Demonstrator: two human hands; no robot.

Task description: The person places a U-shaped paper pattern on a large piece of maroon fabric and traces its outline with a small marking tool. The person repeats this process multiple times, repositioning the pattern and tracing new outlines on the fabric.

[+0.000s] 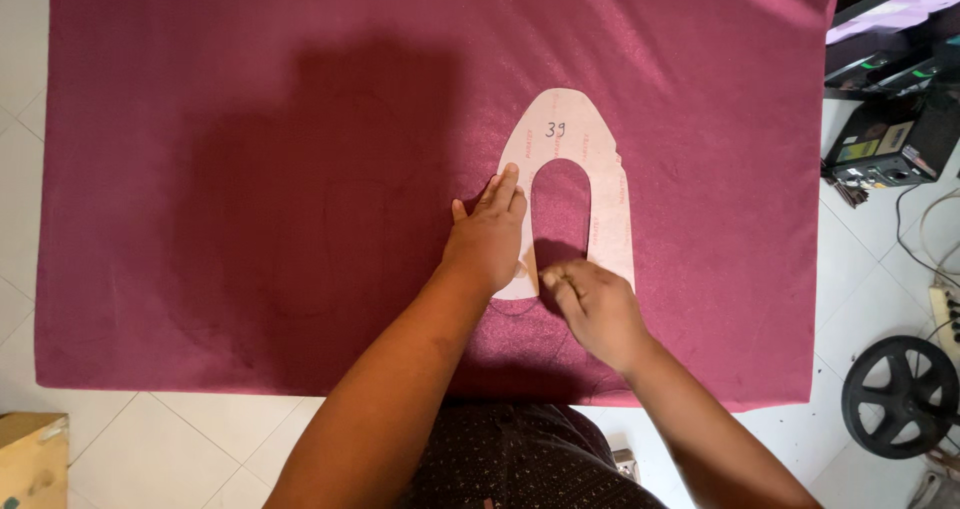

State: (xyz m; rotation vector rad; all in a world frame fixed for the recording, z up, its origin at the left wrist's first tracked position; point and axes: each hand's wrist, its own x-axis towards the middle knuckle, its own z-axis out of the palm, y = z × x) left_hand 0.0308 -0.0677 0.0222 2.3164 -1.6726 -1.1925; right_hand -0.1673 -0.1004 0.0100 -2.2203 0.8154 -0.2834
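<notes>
Head view. A maroon cloth point(250, 169) lies spread flat over the counter, covering nearly all of it; its near edge hangs just in front of the person's body. On the cloth, right of centre, lies a pale paper pattern point(608, 184) in the shape of a rounded arch with a long slot cut out of its middle and open at the near end. A handwritten mark sits near its rounded top.

The left hand point(488, 239) lies palm down on the left leg of the pattern, fingers straight and close together, pointing away from the person. It presses flat and grips nothing; the thumb rests on the cloth just beside the pattern's outer edge.

The right hand point(590, 304) sits at the near end of the slot, between the two legs of the pattern, touching or almost touching the left hand. Its fingers are curled inward and pinched together. Whether they hold anything cannot be told; the hand is slightly blurred.

A faint curved line shows on the cloth just below the two hands. A shadow of the person falls across the cloth to the left of the pattern.

Surroundings: white floor tiles point(150, 439), black electrical equipment point(885, 139) at the upper right, a black wheel point(900, 394) at the lower right, a cardboard box point(30, 459) at the lower left.
</notes>
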